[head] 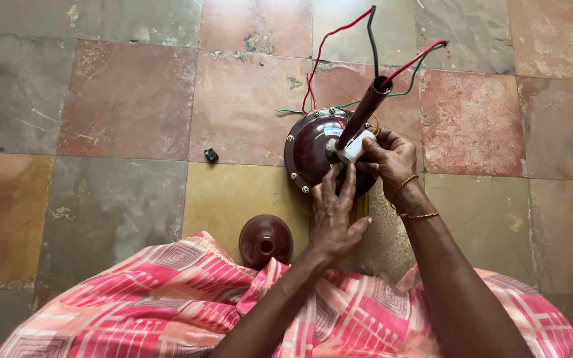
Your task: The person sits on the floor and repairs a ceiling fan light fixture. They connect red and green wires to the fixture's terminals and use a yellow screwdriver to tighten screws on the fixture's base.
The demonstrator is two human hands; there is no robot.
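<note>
A dark maroon round fan motor housing [310,147] with brass screws on its rim lies on the stone floor. A dark rod [364,109] stands up from its centre, with red, black and green wires [319,59] coming out of the top. A small white boxy part [354,148] sits at the rod's base. My right hand [389,159] grips this white part from the right. My left hand [333,215] reaches up from below, its fingertips touching the white part and the housing.
A maroon cup-shaped cover [265,240] stands on the floor near my lap. A small black piece [211,155] lies left of the housing. A yellow-handled tool [363,207] shows partly under my hands. Pink patterned cloth [167,305] covers my lap.
</note>
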